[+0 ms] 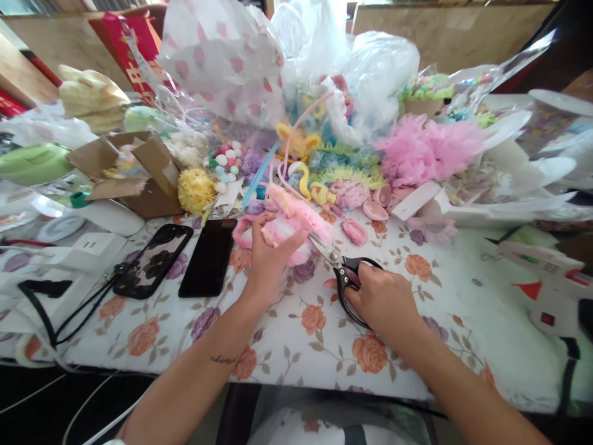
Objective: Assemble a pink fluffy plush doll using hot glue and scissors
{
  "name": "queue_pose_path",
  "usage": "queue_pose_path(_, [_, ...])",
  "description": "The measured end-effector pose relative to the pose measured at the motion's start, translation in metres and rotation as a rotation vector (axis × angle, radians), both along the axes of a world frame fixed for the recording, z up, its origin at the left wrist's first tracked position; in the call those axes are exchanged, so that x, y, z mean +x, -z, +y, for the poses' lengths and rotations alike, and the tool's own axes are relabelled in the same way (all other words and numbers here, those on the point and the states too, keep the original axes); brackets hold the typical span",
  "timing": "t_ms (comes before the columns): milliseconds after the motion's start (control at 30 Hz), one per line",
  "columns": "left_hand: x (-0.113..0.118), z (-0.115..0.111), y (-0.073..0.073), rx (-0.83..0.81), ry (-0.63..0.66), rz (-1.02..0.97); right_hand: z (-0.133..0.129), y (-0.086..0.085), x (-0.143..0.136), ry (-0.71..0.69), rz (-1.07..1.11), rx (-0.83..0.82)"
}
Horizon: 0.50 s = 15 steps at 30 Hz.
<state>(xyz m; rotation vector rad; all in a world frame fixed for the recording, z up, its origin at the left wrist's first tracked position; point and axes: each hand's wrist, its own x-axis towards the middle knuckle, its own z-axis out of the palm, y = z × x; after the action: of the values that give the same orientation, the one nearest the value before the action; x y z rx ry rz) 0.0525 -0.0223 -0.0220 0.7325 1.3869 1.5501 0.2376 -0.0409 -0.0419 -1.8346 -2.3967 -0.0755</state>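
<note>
My left hand (275, 244) is closed on a fluffy pink and white craft piece (301, 213), with a pink loop (241, 230) showing at its left side. What exactly the piece is, I cannot make out. In my right hand (377, 290) is a pair of black-handled scissors (340, 262), fingers wrapped through the handles. The blade tips reach the lower right edge of the pink fluff and are partly hidden by it. A small pink fuzzy ring (354, 232) lies on the tablecloth to the right of the blades.
Left of my hands lie a black phone (207, 258) and a flower-patterned phone (152, 261). A cardboard box (134, 173), a yellow pompom ball (196, 190) and pink tulle (430, 148) crowd the back. A glue gun (549, 284) rests at the right on the floral tablecloth (296, 352).
</note>
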Motion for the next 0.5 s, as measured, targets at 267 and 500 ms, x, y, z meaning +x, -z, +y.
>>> queue_pose_path(267, [-0.0003, -0.002, 0.0012, 0.026, 0.037, 0.014, 0.0015, 0.0028, 0.0037, -0.01, -0.008, -0.008])
queue_pose_path(500, [0.0006, 0.0001, 0.0047, -0.004, -0.014, 0.054, 0.0025, 0.004, 0.0001, -0.003, 0.029, 0.079])
